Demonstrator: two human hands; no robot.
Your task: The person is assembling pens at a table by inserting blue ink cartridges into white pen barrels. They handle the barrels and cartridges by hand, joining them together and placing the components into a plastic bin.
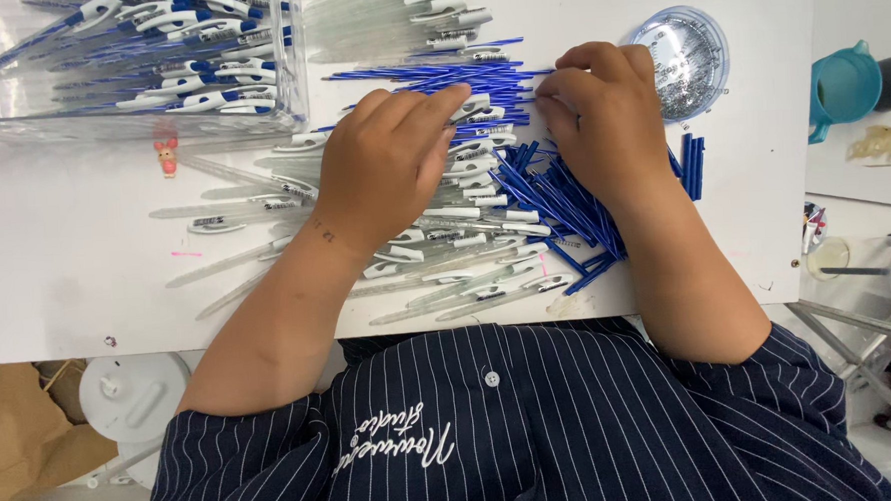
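White worktable [65, 257], seen from above. I noted L hand [387, 163] resting curled on a heap of clear pen barrels [445, 230], fingertips pinching a white-clipped one. R hand [600, 113] lay curled w/ fingers pressed onto blue refills [554, 201]; grip unclear. Clear bin [127, 64] of assembled pens sat upper left, round tub [683, 60] just beside R hand.
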